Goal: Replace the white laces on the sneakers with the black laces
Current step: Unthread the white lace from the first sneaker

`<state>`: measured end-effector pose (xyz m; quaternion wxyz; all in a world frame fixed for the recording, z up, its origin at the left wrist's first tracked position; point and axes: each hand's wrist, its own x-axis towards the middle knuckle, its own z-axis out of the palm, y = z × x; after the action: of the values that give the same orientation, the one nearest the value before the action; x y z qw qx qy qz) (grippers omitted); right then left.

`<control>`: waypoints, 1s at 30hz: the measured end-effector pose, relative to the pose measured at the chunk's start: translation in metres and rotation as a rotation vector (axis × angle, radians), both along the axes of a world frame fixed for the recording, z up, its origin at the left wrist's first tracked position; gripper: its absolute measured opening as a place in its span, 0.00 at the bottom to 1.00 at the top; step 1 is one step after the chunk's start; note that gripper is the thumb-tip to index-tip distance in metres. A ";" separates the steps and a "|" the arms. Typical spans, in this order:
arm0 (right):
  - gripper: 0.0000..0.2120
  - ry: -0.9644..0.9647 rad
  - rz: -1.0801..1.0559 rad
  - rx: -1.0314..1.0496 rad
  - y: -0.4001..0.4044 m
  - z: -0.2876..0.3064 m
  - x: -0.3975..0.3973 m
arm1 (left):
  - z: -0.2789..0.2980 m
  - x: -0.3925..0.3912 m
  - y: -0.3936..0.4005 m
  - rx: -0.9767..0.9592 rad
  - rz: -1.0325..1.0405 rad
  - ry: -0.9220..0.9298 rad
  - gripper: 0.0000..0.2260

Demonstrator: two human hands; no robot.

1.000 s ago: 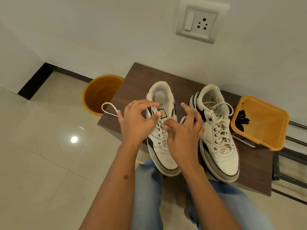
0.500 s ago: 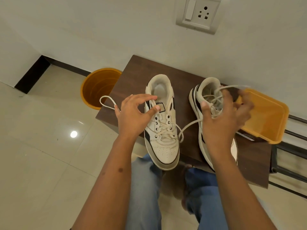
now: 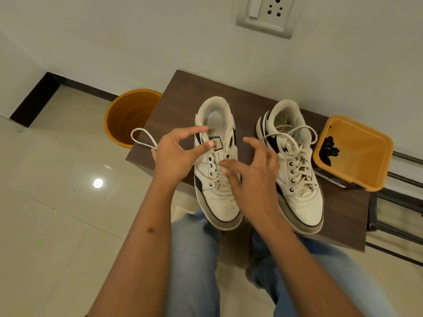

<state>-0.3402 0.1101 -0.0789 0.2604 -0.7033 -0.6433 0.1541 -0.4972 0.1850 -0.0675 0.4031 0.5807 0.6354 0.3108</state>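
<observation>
Two white sneakers stand toes toward me on a brown table [image 3: 176, 104]. The left sneaker [image 3: 219, 204] is partly unlaced, its upper eyelets bare. My left hand [image 3: 174, 156] hovers by its tongue, and a loop of white lace [image 3: 140, 137] sticks out from its little-finger side, held in the curled fingers. My right hand [image 3: 254, 177] is spread over the left sneaker's lower lacing, fingertips near the crossed lace, holding nothing. The right sneaker [image 3: 302, 202] is fully laced in white, with loose lace lying over its collar. Black laces [image 3: 329, 145] lie in an orange container [image 3: 366, 161].
An orange bucket [image 3: 128, 115] stands on the tiled floor left of the table. The wall with a socket plate [image 3: 267, 17] is right behind the table. A dark metal rack [image 3: 398, 202] sits at the right. My knees in jeans [image 3: 194, 259] are under the table's front edge.
Half a second ago my right hand pulled a lace end up and right over the right sneaker. It has let go and come back over the left sneaker. My left hand stayed put.
</observation>
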 end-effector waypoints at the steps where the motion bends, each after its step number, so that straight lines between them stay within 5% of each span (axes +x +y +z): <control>1: 0.08 -0.024 0.021 -0.029 0.001 -0.002 -0.006 | 0.000 0.001 0.000 -0.013 0.004 -0.005 0.17; 6: 0.06 0.007 -0.017 -0.061 0.009 -0.010 -0.018 | -0.002 -0.002 0.002 -0.041 0.009 0.020 0.16; 9: 0.02 0.176 -0.114 -0.036 0.010 -0.008 -0.017 | 0.002 0.001 0.004 -0.051 0.062 0.218 0.14; 16: 0.12 0.427 -0.476 0.003 -0.007 0.010 0.005 | 0.003 0.004 0.008 -0.073 0.103 0.286 0.15; 19: 0.07 0.318 -0.476 0.029 -0.005 0.011 0.002 | 0.000 0.003 0.008 -0.065 0.079 0.284 0.16; 24: 0.09 -0.097 -0.119 -0.004 0.007 0.001 -0.022 | 0.000 0.006 0.006 -0.047 0.071 0.296 0.14; 30: 0.02 -0.071 -0.103 -0.021 0.011 -0.008 -0.020 | -0.003 0.006 0.008 -0.047 0.065 0.322 0.15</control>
<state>-0.3607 0.1210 -0.0865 0.2375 -0.7431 -0.6135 0.1223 -0.4907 0.1929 -0.0710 0.2989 0.5925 0.7174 0.2117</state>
